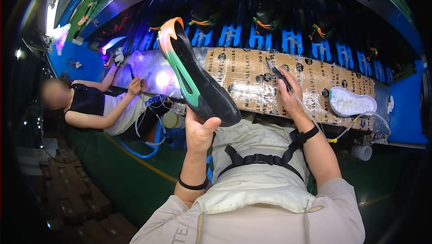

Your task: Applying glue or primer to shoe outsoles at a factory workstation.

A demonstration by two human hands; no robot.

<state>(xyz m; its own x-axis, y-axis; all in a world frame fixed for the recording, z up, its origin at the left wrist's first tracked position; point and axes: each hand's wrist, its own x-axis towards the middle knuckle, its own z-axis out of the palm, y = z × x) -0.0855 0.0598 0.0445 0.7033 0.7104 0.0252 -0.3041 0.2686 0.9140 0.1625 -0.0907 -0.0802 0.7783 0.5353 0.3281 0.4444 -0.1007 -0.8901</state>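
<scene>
My left hand (201, 129) grips a shoe sole (190, 74) by its black end. The sole is held up at a tilt, its orange, green and black length leaning to the far left. In my right hand (290, 93) is a slim black pen-like applicator (280, 75), its tip pointing away from me and to the left, over the cardboard. A thin tube trails from it beside my wrist. The tip and the sole are apart. On the bench to the right lies a white sole-shaped piece (352, 102), touched by neither hand.
Printed cardboard (238, 79) covers the bench. Behind it runs a rack with blue holders (292, 41) carrying dark shoe parts. A co-worker (96, 106) sits at the left by a bright purple light, one hand gloved. A yellow-jointed hose (333, 140) hangs at the bench's right edge.
</scene>
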